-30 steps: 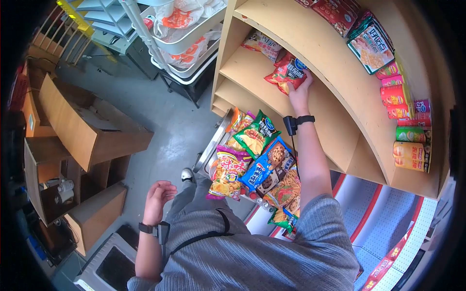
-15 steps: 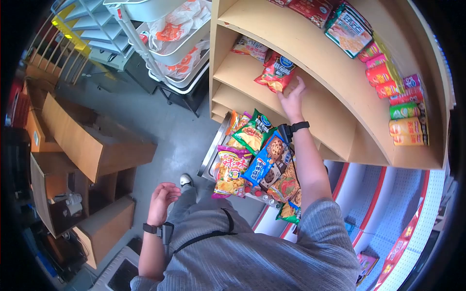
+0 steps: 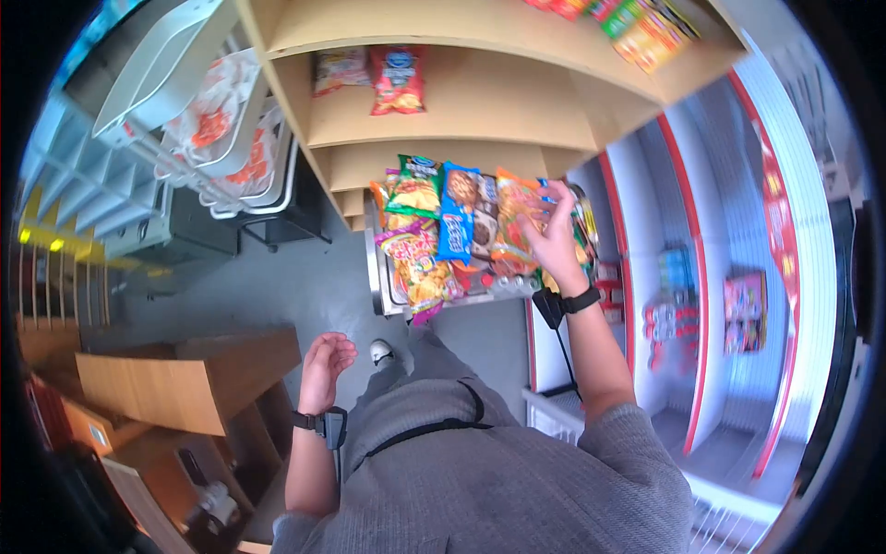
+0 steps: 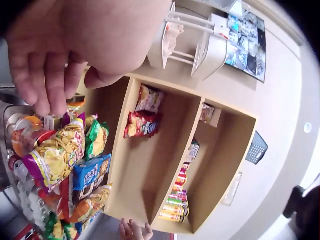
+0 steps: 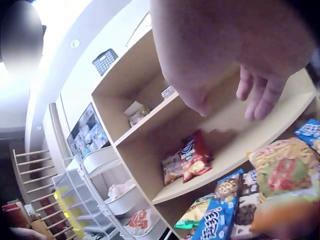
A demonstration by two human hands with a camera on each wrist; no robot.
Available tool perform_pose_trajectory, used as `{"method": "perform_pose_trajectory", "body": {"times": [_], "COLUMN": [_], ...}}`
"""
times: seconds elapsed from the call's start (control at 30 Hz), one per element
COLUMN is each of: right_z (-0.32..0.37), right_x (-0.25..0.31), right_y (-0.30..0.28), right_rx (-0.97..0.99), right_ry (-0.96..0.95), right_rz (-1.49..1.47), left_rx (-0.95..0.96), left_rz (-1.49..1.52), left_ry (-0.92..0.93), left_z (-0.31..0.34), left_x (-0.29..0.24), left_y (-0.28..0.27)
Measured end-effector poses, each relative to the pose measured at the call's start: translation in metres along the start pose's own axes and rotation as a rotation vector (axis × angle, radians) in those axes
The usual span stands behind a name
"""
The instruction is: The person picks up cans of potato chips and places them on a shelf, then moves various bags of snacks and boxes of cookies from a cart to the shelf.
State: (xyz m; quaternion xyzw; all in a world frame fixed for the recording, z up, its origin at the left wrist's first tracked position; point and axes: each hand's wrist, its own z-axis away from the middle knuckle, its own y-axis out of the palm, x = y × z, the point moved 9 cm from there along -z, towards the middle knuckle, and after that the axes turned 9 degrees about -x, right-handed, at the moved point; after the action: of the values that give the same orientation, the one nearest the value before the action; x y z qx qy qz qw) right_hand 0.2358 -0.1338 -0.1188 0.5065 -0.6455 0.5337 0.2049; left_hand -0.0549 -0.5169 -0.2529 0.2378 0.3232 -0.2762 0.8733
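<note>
My right hand (image 3: 551, 235) hovers with relaxed fingers over a cart (image 3: 373, 268) piled with snack bags, right above an orange bag (image 3: 513, 222); it holds nothing. In the right wrist view the fingers (image 5: 260, 95) hang loose above the orange bag (image 5: 282, 175) and a blue cookie pack (image 5: 217, 210). A red snack bag (image 3: 399, 78) stands on the wooden shelf (image 3: 461, 115) next to a paler bag (image 3: 339, 69); the red bag (image 5: 195, 157) also shows further back. My left hand (image 3: 325, 355) hangs idle by my side, fingers loosely curled, empty.
A white tiered rack (image 3: 221, 138) with plastic bags stands left of the shelf unit. Brown cardboard boxes (image 3: 185, 379) lie on the floor at the left. White shelving with red trim (image 3: 701, 277) runs along the right. Several cans (image 4: 175, 202) line an upper shelf.
My right hand let go of the red bag on the shelf and came back down over the cart. The head view swung. The left hand stayed by my side.
</note>
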Motion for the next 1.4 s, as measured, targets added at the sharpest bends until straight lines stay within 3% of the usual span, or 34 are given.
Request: {"method": "perform_pose_trajectory", "body": {"times": [0.27,0.47,0.67,0.87,1.07,1.13,1.2,1.33,1.4], "right_z": [0.171,0.214,0.173,0.095,0.033,0.018,0.005,-0.001,0.005], "right_x": [-0.044,-0.094,-0.142,-0.242,-0.357,-0.372,-0.378,-0.38,-0.385], "right_y": [-0.113,-0.16,-0.178,-0.2,-0.164,-0.145,-0.122,-0.108,-0.103], "right_rx": [-0.241,-0.384,-0.335,-0.31,-0.035,0.058,0.08,0.264,0.264], "right_ry": [0.287,0.445,0.42,0.345,0.492,0.53,0.444,0.533,0.554], "right_rz": [0.063,0.069,0.132,0.097,0.261,0.223,0.214,0.365,0.409], "left_rx": [0.201,0.322,0.309,0.119,0.054,0.025,-0.003,-0.116,-0.114], "left_rz": [-0.191,-0.224,-0.273,-0.218,-0.16,-0.145,-0.136,-0.092,-0.06], "left_ry": [-0.076,-0.095,-0.061,-0.027,-0.067,-0.055,-0.036,-0.013,0.009], "left_z": [-0.008,0.001,-0.001,-0.019,-0.006,0.0,0.004,0.003,0.005], "left_x": [0.028,0.034,0.036,0.054,0.073,0.071,0.071,0.073,0.071], "left_y": [0.048,0.115,0.149,0.181,0.24,0.247,0.244,0.229,0.23]}}
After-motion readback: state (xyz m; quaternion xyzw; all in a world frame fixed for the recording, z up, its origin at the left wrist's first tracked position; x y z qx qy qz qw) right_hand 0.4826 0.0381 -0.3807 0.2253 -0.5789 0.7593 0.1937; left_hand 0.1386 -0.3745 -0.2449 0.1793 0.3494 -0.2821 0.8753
